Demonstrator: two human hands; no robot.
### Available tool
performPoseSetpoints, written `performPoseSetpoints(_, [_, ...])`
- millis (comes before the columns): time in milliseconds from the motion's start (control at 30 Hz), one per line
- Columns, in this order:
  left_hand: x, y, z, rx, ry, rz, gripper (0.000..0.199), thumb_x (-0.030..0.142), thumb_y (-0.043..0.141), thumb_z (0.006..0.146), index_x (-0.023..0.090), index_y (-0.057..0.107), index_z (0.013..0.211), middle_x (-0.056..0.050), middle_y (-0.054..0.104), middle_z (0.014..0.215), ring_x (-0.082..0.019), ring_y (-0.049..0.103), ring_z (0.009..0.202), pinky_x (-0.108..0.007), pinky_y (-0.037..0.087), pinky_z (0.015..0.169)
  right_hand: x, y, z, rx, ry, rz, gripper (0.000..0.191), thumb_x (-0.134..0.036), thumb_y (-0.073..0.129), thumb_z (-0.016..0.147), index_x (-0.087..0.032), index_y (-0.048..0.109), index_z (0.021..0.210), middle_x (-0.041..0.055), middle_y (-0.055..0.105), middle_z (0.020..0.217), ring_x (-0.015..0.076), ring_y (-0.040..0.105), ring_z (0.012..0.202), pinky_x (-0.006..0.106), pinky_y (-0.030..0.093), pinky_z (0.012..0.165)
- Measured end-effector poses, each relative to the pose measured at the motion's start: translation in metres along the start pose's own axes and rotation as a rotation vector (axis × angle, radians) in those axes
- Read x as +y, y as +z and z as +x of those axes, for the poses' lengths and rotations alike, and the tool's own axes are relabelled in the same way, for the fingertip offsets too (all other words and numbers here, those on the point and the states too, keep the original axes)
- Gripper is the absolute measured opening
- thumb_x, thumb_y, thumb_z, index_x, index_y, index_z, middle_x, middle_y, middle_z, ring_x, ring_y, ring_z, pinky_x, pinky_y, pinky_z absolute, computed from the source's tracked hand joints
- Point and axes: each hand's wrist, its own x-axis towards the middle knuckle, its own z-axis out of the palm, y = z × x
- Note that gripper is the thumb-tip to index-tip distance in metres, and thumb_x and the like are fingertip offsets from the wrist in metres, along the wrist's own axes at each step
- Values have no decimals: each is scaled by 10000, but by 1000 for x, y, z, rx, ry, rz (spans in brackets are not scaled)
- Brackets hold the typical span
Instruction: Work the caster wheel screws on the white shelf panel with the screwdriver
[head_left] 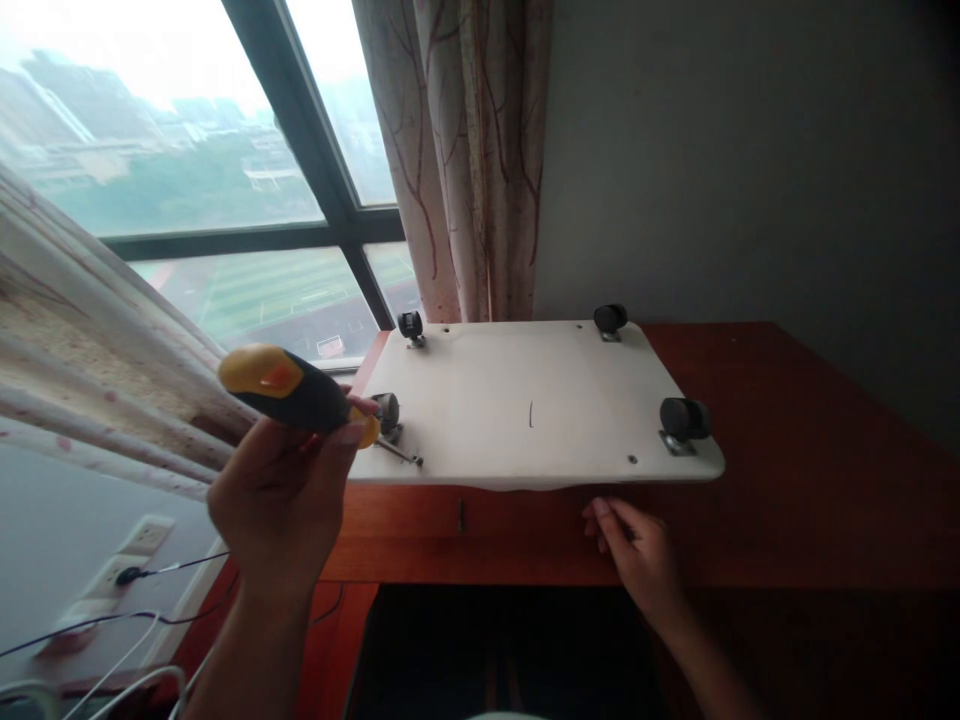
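Note:
My left hand (289, 490) is closed around a screwdriver (300, 395) with a yellow and black handle. Its shaft slants down to the right, and the tip meets a screw (418, 461) near the front left corner of a white board (517, 380). Beside that corner a black caster (386, 410) stands up from the board, partly behind my fingers. My right hand (637, 545) is just in front of the board's front edge, thumb and fingers curled together; whether anything is between them is hidden.
The board lies on a reddish-brown table (810, 460). More black casters stand at its other corners, among them the right front caster (682, 420). A small screw-like piece (461, 515) lies before the board. Curtains (480, 150), a window and wall sockets (127, 560) with cables are around.

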Motion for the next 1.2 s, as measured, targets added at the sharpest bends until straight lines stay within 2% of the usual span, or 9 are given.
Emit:
performPoseSetpoints(100, [0,-2,-1,-5,0,9,196,176,816,763,187,786,956,-26,786,872,-180,749,785,-344,649,831,-1,0,0,-5,4,9,497,-568,502,974,-176,733,773,56,693,644,161,605,524,271,488,530])
performPoseSetpoints(367, [1,-2,-2,1,-9,51,210,192,812,776,179,784,983,-30,783,872,-168,732,774,-322,631,826,-3,0,0,5,0,4,486,-562,511,972,-179,735,772,50,685,632,160,603,519,267,487,526])
performPoseSetpoints(567, [-1,-3,-5,-13,-30,138,137,233,795,795,189,776,923,-21,773,849,-160,723,767,-281,615,782,-2,-1,0,7,-1,0,494,-574,511,968,-182,739,773,57,698,642,166,615,520,268,496,525])
performPoseSetpoints(833, [-3,2,-3,137,33,68,238,240,824,763,161,784,985,-49,787,870,-196,752,761,-376,652,797,3,1,-1,-8,0,18,459,-537,520,980,-177,739,798,50,695,656,152,603,530,254,478,532])
performPoseSetpoints(1067, [-11,3,-3,126,42,4,253,198,833,740,198,797,990,-44,796,886,-206,762,774,-380,664,779,9,2,-1,2,-5,36,440,-530,523,984,-189,736,805,31,680,650,135,587,525,239,460,533])
performPoseSetpoints(1200, [-13,4,-5,136,39,-3,245,189,833,742,208,802,984,-33,795,871,-194,763,768,-345,664,749,10,2,-1,0,4,42,432,-526,528,984,-190,734,808,30,681,651,139,591,533,241,461,540])
